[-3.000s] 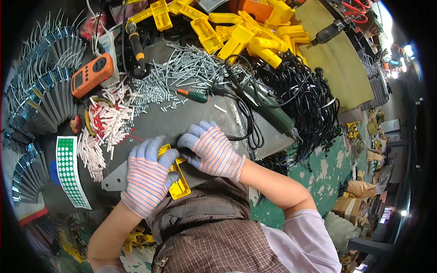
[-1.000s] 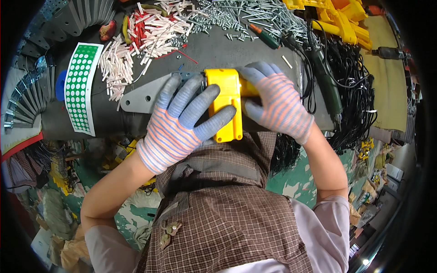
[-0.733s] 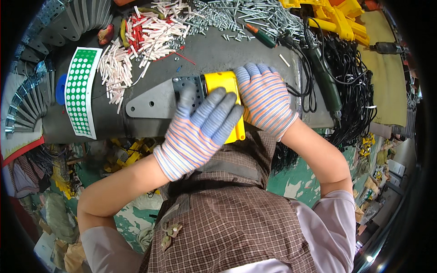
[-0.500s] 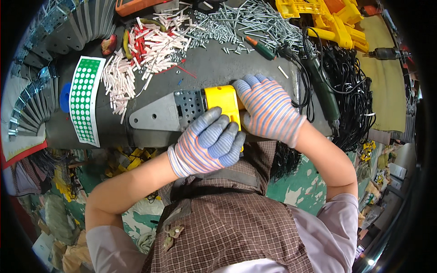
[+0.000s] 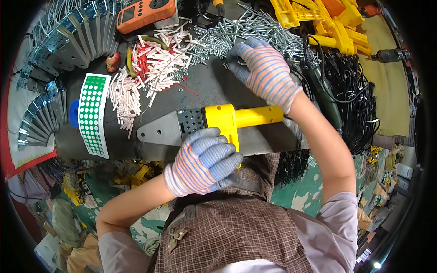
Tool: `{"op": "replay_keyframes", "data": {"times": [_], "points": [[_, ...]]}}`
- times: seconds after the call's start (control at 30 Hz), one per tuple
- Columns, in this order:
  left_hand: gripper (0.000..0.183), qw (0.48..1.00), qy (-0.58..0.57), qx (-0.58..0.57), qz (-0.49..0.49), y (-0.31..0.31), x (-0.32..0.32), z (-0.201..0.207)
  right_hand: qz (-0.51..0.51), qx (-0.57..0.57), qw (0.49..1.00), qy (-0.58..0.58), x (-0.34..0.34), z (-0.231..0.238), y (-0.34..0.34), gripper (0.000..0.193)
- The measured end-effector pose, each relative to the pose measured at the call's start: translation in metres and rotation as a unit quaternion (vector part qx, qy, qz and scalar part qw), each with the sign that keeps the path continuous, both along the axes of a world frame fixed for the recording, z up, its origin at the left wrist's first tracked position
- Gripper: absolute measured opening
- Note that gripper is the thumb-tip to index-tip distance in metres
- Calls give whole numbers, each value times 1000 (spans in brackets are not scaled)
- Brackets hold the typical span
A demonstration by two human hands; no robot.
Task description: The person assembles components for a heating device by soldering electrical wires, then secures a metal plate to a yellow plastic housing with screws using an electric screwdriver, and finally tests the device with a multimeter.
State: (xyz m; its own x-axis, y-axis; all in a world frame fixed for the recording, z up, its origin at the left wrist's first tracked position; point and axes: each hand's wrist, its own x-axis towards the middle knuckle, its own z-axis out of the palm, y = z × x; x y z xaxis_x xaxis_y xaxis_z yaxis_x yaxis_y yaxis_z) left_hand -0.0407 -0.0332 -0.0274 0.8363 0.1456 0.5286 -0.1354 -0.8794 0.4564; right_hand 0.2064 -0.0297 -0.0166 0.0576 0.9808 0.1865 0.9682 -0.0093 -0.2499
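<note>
A yellow plastic tool housing with a handle (image 5: 259,116) lies at the table's near edge. A grey metal plate (image 5: 160,129), tapered and holed, joins its left side through a perforated section. My left hand (image 5: 202,161), in a striped glove with grey-blue fingers, is closed on the housing's lower part, its fingers bent over the front. Farther off, my right hand (image 5: 268,75), gloved alike, is above the table beside the pile of screws (image 5: 259,27). Its fingers and thumb are curled together at small metal pieces; what is between them is mostly hidden.
White sleeves (image 5: 170,61) with red pieces and small nuts lie back left. A green-dotted sticker sheet (image 5: 93,113), metal plates (image 5: 86,38) and an orange meter (image 5: 145,16) stand left. Right are a green electric screwdriver (image 5: 325,93), black cables (image 5: 350,91) and yellow housings (image 5: 337,32).
My right hand has left the yellow handle and moved up and away to the screws, uncovering the handle. My left hand stays on the housing. The whole view has shifted slightly.
</note>
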Motion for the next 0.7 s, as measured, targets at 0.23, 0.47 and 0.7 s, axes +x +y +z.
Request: {"op": "replay_keyframes", "data": {"times": [0.23, 0.47, 0.7], "points": [[26, 960, 143, 21, 238, 102, 50, 6, 5, -6, 991, -132, 4, -16, 8, 18], [22, 938, 218, 168, 211, 132, 74, -17, -26, -20, 988, 150, 7, 0, 0, 19], [20, 971, 75, 84, 208, 127, 56, -21, -11, -123, 991, -60, -25, 7, 38, 20]]}}
